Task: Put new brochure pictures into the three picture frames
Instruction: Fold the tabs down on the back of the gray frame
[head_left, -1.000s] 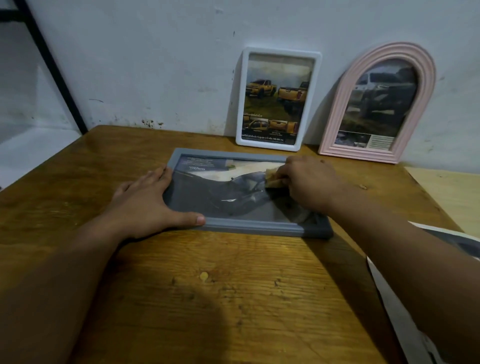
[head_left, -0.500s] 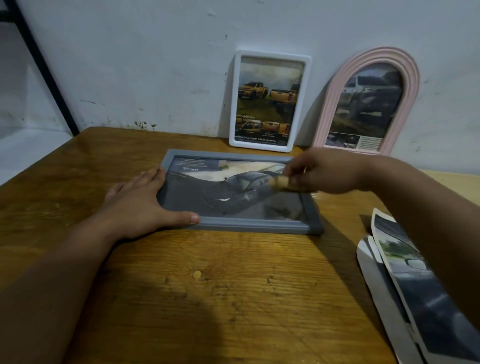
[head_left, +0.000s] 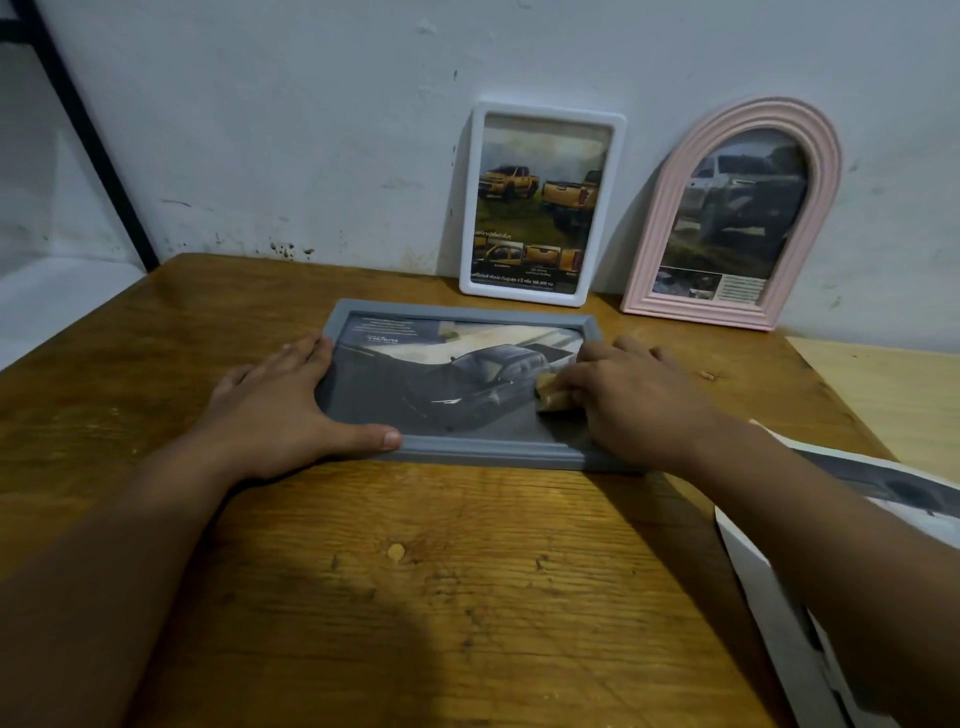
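A grey picture frame (head_left: 483, 451) lies flat on the wooden table (head_left: 415, 597), holding a brochure picture of a dark pickup truck. My left hand (head_left: 280, 410) lies flat against the frame's left edge, thumb along its near rim. My right hand (head_left: 628, 400) rests on the frame's right part and pinches a small tan cloth (head_left: 551, 396) against the glass. A white frame (head_left: 540, 202) with yellow trucks and a pink arched frame (head_left: 732, 218) with a grey truck lean upright against the wall.
Loose brochure sheets (head_left: 883, 493) lie at the table's right edge under my right forearm. A lighter wooden board (head_left: 893, 395) sits at the far right. A black metal bar (head_left: 83, 135) slants down the wall at the left.
My right hand with the tan cloth has swung out over the frame's right end and come back down onto the glass. The left hand has stayed in place on the frame's left edge.
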